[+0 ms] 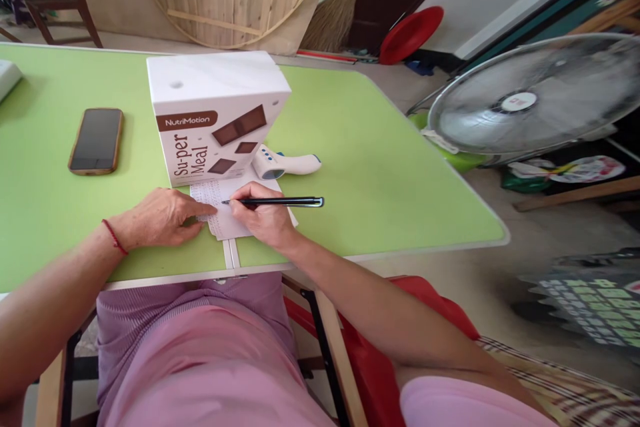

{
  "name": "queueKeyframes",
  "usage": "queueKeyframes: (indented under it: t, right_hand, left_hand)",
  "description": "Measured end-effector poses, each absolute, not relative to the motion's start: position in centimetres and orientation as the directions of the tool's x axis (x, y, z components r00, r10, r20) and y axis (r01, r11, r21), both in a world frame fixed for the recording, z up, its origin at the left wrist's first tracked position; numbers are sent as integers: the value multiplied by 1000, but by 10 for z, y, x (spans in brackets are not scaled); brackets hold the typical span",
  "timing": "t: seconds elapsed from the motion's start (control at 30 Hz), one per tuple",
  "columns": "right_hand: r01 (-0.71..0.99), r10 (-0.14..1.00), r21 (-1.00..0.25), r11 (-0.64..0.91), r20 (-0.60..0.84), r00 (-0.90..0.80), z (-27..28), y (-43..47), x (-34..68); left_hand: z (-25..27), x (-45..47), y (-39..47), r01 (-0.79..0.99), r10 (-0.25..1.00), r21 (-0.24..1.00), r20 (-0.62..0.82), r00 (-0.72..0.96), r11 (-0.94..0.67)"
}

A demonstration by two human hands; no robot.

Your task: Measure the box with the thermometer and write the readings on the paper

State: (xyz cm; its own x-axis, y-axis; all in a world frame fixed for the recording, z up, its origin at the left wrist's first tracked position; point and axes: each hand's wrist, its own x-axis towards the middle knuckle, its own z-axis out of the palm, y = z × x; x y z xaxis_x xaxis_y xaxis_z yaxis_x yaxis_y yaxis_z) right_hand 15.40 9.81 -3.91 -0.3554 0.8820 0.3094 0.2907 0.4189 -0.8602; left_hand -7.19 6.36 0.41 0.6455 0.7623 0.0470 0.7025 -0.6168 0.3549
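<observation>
My right hand (265, 217) is closed round a black pen (293, 201), whose tip is at a sheet of paper (235, 225) with rows of small handwriting on its left part. Resting on the table, my left hand (163, 217) stretches its index finger onto the written part of the sheet; its thumb is apart and nothing is held. A white box (220, 120) marked NutriMotion stands upright just beyond the paper, hiding its far edge. Beside the box's right side lies a white handheld device (285, 164) with blue buttons, like an infrared thermometer.
On the light green table (380, 173), a phone (97, 140) in a brown case lies to the left. Part of a white object (7, 78) shows at the far left edge. A large fan (530, 97) stands past the table's right side. Behind are a broom (337, 13) and a chair (63, 3).
</observation>
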Motion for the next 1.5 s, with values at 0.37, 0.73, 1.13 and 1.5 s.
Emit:
queueKeyframes:
  t: [0.37, 0.73, 1.13, 1.5]
  right_hand:
    - [284, 883, -865, 413, 304, -358, -40, 98, 154]
    - [308, 800, -740, 598, 529, -283, -25, 96, 169]
    - [526, 588, -320, 788, 643, -491, -22, 122, 220]
    - [560, 466, -190, 806, 788, -403, -10, 128, 229]
  left_hand:
    - [3, -71, 64, 703, 764, 355, 50, 644, -616]
    - [3, -72, 63, 715, 776, 368, 28, 630, -594]
    - [2, -74, 63, 699, 761, 353, 61, 646, -622]
    - [1, -76, 64, 687, 747, 355, 51, 663, -634]
